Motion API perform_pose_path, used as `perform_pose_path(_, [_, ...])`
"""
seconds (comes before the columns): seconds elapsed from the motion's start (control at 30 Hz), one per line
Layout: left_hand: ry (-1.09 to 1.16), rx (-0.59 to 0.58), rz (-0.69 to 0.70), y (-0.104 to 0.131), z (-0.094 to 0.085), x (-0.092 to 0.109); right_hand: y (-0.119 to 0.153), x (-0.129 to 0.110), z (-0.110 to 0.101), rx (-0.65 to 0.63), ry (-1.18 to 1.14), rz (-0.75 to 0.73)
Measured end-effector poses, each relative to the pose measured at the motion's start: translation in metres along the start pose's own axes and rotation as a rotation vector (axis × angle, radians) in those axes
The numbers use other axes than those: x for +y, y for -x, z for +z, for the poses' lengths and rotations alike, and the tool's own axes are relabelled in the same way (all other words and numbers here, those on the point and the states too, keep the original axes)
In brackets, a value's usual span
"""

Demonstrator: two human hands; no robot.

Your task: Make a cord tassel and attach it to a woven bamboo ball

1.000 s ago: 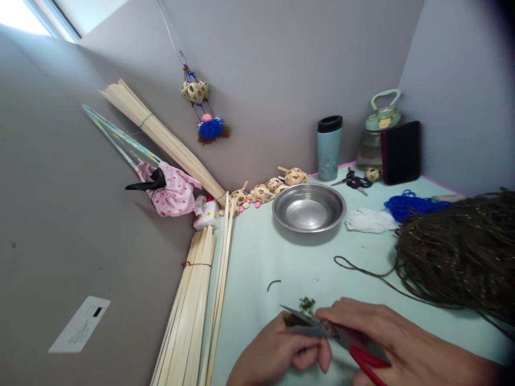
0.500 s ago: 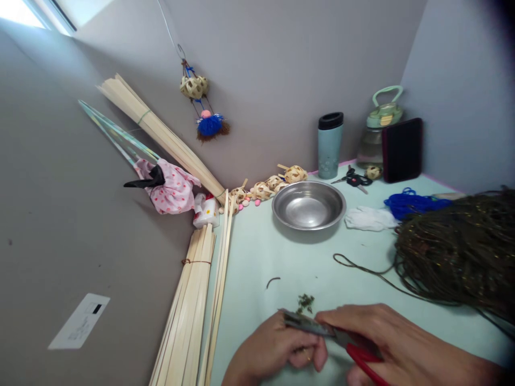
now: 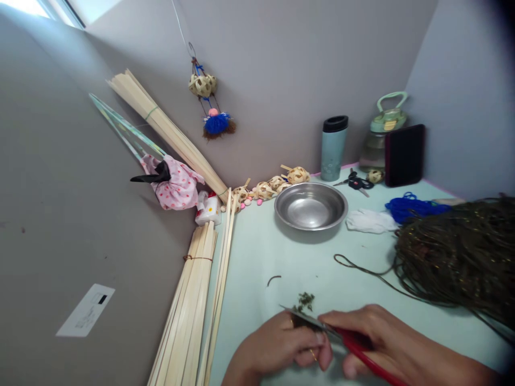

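My right hand [image 3: 382, 338] is closed around the red handles of a pair of scissors [image 3: 358, 351]. Their metal blades point left, over the fingers of my left hand [image 3: 281, 343]. That hand is curled shut at the front of the table, with a small dark tuft showing under the blades; what the fingers hold is mostly hidden. Just beyond the blades lies a little heap of dark green clippings [image 3: 306, 301]. A short dark piece of cord [image 3: 274, 279] rests farther left.
A big tangle of dark cord [image 3: 454, 257] fills the right side, one loop reaching left. Behind stand a steel bowl [image 3: 311, 206], a white cloth [image 3: 370, 221], blue cord [image 3: 410, 208], a tumbler [image 3: 335, 147] and a tablet [image 3: 405, 155]. Wooden strips [image 3: 189, 300] lie left.
The scissors have tilted in my right hand, and their blades now sit at a steeper slant over my left fingers. The whole view has shifted slightly.
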State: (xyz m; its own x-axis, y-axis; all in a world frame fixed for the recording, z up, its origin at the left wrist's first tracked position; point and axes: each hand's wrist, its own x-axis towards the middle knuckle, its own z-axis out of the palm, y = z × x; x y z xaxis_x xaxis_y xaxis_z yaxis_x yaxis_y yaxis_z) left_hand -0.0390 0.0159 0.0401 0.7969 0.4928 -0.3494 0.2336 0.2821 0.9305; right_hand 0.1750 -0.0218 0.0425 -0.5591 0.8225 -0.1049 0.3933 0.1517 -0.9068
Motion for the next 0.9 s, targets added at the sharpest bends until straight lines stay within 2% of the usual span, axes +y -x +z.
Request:
perform_pose_path(0.1, [0.069,0.057,0.081,0.001,-0.001,-0.001,-0.005,0.009,-0.003,0.082,0.093,0.075])
perform_pose_path(0.23, [0.092,0.230,0.165,0.007,-0.004,0.004,-0.007,0.033,-0.014,0.328,0.426,0.219])
perform_pose_path(0.3, [0.107,0.272,0.206,0.009,-0.005,0.005,-0.007,0.046,-0.018,0.399,0.559,0.226])
perform_pose_path(0.43, [0.219,0.389,0.319,0.009,-0.007,0.001,-0.009,0.068,-0.022,0.443,0.789,0.163])
perform_pose_path(0.57, [0.595,0.643,0.450,0.008,-0.013,-0.002,-0.012,0.074,-0.028,0.377,1.042,0.101])
perform_pose_path(0.67, [0.801,0.745,0.542,0.011,-0.021,0.000,-0.014,0.061,-0.033,0.291,1.140,0.075])
perform_pose_path(0.77, [0.885,0.767,0.580,0.014,-0.028,0.000,-0.015,0.043,-0.028,0.168,0.999,0.059])
perform_pose_path(0.9, [0.910,0.754,0.596,0.014,-0.030,0.000,-0.028,0.034,-0.005,0.004,0.695,0.135])
